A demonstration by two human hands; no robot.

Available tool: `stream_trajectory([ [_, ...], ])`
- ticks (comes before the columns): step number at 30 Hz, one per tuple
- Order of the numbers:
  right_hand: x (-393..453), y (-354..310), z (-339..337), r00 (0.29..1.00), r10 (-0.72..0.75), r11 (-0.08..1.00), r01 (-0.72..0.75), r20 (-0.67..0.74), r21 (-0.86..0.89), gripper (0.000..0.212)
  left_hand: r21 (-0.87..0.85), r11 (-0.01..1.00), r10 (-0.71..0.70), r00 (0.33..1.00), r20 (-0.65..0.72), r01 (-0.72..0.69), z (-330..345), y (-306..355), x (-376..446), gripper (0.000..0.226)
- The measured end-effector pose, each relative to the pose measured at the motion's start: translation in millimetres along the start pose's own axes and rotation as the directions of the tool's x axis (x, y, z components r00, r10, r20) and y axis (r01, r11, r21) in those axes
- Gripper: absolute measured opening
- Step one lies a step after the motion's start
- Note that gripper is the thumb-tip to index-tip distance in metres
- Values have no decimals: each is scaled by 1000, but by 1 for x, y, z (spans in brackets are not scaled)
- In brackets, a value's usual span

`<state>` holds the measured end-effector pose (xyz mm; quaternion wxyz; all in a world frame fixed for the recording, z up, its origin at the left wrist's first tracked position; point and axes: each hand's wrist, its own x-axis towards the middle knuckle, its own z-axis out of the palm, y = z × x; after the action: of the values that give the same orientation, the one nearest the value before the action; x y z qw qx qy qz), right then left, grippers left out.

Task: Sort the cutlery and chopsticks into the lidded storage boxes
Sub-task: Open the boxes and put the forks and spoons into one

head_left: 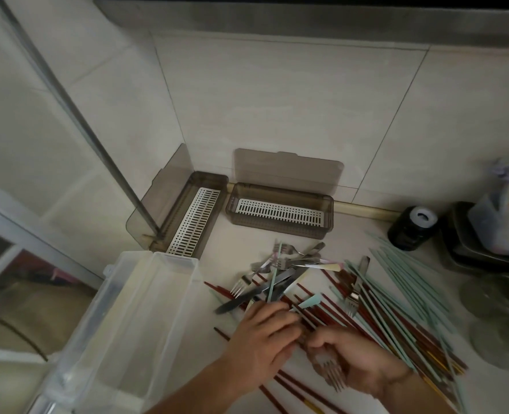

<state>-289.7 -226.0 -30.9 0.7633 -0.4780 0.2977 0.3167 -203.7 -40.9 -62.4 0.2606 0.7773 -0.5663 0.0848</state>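
A heap of forks and knives (280,273) lies mixed with dark red chopsticks (322,312) and pale green chopsticks (402,303) on the white counter. My right hand (357,363) grips a bundle of forks (332,375), tines pointing toward me. My left hand (262,339) reaches into the pile with curled fingers and pinches a utensil handle. Two smoky brown storage boxes stand open with lids up: one (214,186) at the back left, one (328,201) against the wall. Each holds a white slotted tray.
A clear plastic bin (122,330) stands at the left near the counter edge. A black jar (413,228) and a dark tray with a bag (462,234) sit at the right, with glassware (498,309) in front. A metal pipe (77,115) runs down the left wall.
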Motion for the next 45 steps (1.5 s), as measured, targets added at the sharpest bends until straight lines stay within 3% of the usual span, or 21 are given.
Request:
stream_trajectory([
  [2, -1, -6, 1, 994, 27, 999, -30, 107, 26, 14, -84, 995, -51, 996, -79, 45, -2, 1, 6, 11],
  [4, -1, -21, 0, 990, -19, 999, 22, 142, -24, 19, -194, 965, -198, 976, -86, 179, -5, 3, 12, 7],
  [6, 2, -42, -4, 984, -174, 962, 166, -21, -218, 25, -359, 821, -477, 879, -3, 445, -9, 4, 15, 9],
  [7, 8, -53, -7, 930, -337, 876, 254, -144, -411, 17, -460, 679, -612, 787, 77, 572, -10, 5, 16, 11],
  [8, 17, -63, -14, 812, -531, 720, 280, -244, -634, 10, -547, 505, -707, 683, 181, 668, -10, 3, 17, 12],
  [10, 37, -82, -26, 572, -778, 350, 54, -258, -935, 13, -645, 164, -785, 495, 373, 746, -9, 1, 19, 14],
  [11, 47, -87, -33, 539, -817, 207, -59, -206, -977, 15, -674, 23, -794, 423, 436, 738, -8, 1, 21, 14],
  [13, 66, -89, -44, 611, -781, -5, -213, -129, -977, 17, -720, -153, -818, 322, 476, 677, -4, 1, 25, 15],
  [15, 80, -82, -51, 663, -737, -136, -333, -129, -933, 26, -738, -226, -836, 263, 482, 636, -1, 0, 25, 13],
  [19, 86, -72, -51, 624, -773, -250, -470, -118, -847, 42, -724, -292, -831, 210, 515, 625, 1, -5, 28, 11],
  [24, 81, -75, -50, 651, -758, -406, -432, 34, -805, 34, -671, -418, -804, 94, 587, 612, 3, -10, 36, 13],
  [28, 62, -81, -42, 550, -814, -438, -369, 187, -820, 37, -660, -462, -796, 52, 603, 592, 2, -8, 41, 11],
  [33, 37, -56, -25, 296, -953, -130, -184, 72, -974, 10, -708, -527, -787, 46, 616, 471, 7, -1, 58, 8],
  [36, 31, -30, 6, 237, -971, -24, -20, 18, -1000, 16, -742, -548, -783, 76, 618, 386, 9, 7, 66, 10],
  [39, 33, -12, 30, 262, -964, 75, 66, -55, -995, 10, -767, -550, -795, 74, 602, 332, 9, 11, 70, 18],
  [41, 34, -4, 37, 357, -928, 146, 93, -104, -985, 28, -775, -528, -812, 59, 580, 347, 9, 12, 68, 20],
  [43, 35, 2, 38, 430, -901, 93, 52, -62, -994, 43, -776, -474, -836, 63, 545, 416, 12, 11, 63, 17],
  [45, 32, 3, 38, 487, -872, -44, 17, 47, -999, 44, -778, -414, -855, 92, 511, 473, 12, 10, 57, 16],
])
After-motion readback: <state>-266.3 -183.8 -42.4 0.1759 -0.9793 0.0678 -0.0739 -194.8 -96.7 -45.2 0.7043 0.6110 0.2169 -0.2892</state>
